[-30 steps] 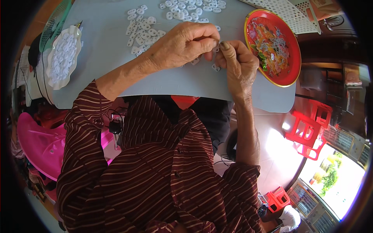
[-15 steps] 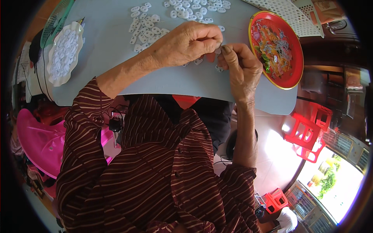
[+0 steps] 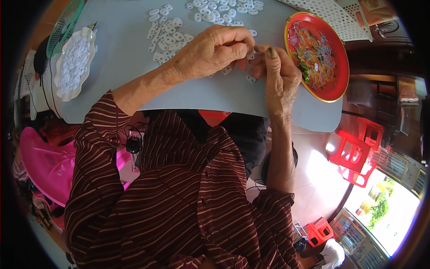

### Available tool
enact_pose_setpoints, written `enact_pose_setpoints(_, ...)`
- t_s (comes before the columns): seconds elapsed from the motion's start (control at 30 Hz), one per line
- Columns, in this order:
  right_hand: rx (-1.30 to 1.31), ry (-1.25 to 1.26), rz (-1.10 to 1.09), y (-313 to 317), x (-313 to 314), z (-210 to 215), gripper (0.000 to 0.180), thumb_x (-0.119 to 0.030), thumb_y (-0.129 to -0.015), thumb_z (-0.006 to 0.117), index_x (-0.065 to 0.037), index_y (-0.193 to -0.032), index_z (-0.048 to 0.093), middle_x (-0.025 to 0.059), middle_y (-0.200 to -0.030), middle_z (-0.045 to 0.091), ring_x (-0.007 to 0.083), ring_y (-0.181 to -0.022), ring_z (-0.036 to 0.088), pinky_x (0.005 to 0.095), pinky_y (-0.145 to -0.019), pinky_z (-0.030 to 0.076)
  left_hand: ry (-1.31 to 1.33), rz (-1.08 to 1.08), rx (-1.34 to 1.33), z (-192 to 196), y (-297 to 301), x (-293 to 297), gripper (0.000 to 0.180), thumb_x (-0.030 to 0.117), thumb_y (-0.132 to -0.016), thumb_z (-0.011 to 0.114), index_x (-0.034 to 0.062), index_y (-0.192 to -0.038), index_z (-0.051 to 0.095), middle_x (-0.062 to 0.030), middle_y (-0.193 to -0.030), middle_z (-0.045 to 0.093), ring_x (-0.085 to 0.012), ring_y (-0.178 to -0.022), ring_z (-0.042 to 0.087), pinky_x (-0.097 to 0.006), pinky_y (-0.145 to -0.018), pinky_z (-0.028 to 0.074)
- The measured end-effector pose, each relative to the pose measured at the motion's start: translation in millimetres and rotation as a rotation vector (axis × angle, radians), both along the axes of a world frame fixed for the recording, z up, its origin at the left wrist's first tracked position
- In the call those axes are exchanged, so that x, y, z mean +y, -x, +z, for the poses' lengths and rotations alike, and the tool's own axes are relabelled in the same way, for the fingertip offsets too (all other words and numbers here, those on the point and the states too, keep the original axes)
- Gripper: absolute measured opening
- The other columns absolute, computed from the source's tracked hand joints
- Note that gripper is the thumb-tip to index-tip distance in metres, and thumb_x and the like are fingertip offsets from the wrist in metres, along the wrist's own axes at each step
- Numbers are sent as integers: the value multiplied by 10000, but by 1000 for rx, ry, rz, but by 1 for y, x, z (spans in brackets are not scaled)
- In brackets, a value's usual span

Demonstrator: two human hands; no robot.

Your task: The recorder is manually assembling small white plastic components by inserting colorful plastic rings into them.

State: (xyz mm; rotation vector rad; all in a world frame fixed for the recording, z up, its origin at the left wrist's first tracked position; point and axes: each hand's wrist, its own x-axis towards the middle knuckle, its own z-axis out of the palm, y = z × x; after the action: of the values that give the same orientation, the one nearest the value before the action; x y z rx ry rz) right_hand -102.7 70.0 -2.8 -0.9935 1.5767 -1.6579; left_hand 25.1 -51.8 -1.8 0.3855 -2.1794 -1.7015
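Observation:
My left hand (image 3: 219, 50) is closed in a pinch above the grey table (image 3: 192, 96). At its fingertips a small white plastic piece with holes (image 3: 251, 56) partly shows; the fingers cover the rest. Close on its right is my right hand (image 3: 282, 74), its thumb raised apart from the forefinger, which reaches toward the piece. Whether that forefinger touches it I cannot tell. Loose white two-hole pieces (image 3: 251, 79) lie under the hands. Beyond my left forearm spreads a heap of the same pieces (image 3: 168, 38), with another group (image 3: 224, 10) at the far edge.
To the right stands a round red tray (image 3: 342, 85) with a gold rim, holding small colourful bits. A wavy-edged white dish (image 3: 67, 95) of white pieces sits at left, beside a green mesh basket (image 3: 65, 29). Perforated white baskets (image 3: 331, 15) are at far right; red stools (image 3: 351, 150) stand on the floor.
My right thumb has lifted away from the piece and straightened upward. My left hand keeps its pinch and has barely moved. The whole view has shifted slightly.

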Motion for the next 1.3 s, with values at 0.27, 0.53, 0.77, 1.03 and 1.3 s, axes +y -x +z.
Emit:
enact_pose_setpoints(0.27,94,8,-28,1,0,-6,155,-126,-881,620,24,-849,603,27,-696,601,65,-569,512,202,-520,420,-35,15,-27,-1,0,5,141,124,-923,493,3,-931,566,2,-744,567,-62,-660,555,-206,-575,442)
enact_pose_setpoints(0.53,-1,10,-26,2,1,-2,178,-141,-855,660,22,-825,596,10,-672,584,59,-575,513,195,-516,413,-100,8,75,8,2,17,156,143,-927,497,16,-976,573,10,-731,575,-40,-663,526,-196,-573,433)
enact_pose_setpoints(0.77,-6,48,59,4,0,-11,142,-96,-848,656,26,-866,585,42,-738,630,73,-646,576,185,-576,445,-27,163,-4,0,2,10,154,124,-908,501,3,-898,597,-40,-701,621,-107,-622,574,-259,-581,454)
enact_pose_setpoints(1.03,-152,26,3,3,2,-4,97,-62,-857,615,29,-879,590,39,-760,620,71,-616,565,202,-569,463,830,117,47,-3,36,-34,99,80,-835,555,20,-759,535,-94,-736,552,-266,-770,529,-376,-729,455)
enact_pose_setpoints(1.3,-78,42,-13,7,1,-10,133,-92,-857,635,25,-912,603,2,-696,579,52,-586,525,186,-553,440,993,-22,-113,2,51,-33,75,72,-822,588,9,-829,548,-112,-785,568,-242,-806,554,-345,-740,480)
